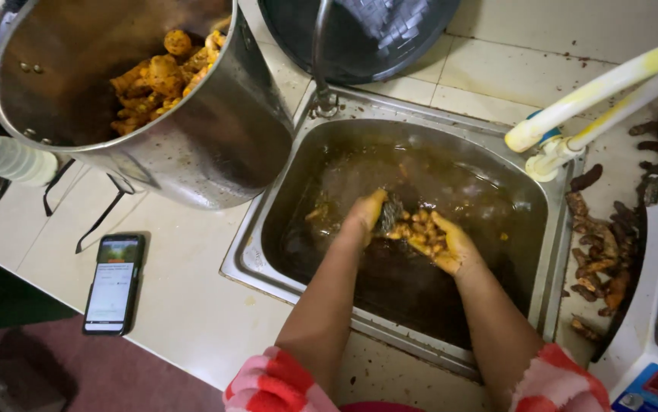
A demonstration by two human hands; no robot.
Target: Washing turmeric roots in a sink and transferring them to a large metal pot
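Across the tiled counter [191,305], largest item first: steel pot [214,145] at the far left corner, tipped toward the camera, a heap of yellow roots [165,76] on its inner wall. Sink [283,145] sits mid-counter, steel, filled with murky brown water [458,191]. Dark basin [359,34] at the far edge behind the sink. White hose [596,88] comes in from the right and ends at the sink's right rim. Unwashed brown roots [600,259] lie along the counter's right edge, beside the sink. Phone [114,284], screen lit, lies flat at the near left edge. Both hands are down in the sink centre: left hand [365,214] curled around a dark scrubber [390,215]; right hand [451,246] cupped, palm up, cradling a clump of wet yellow root pieces [419,233]. The hands meet at the clump, just above the water.
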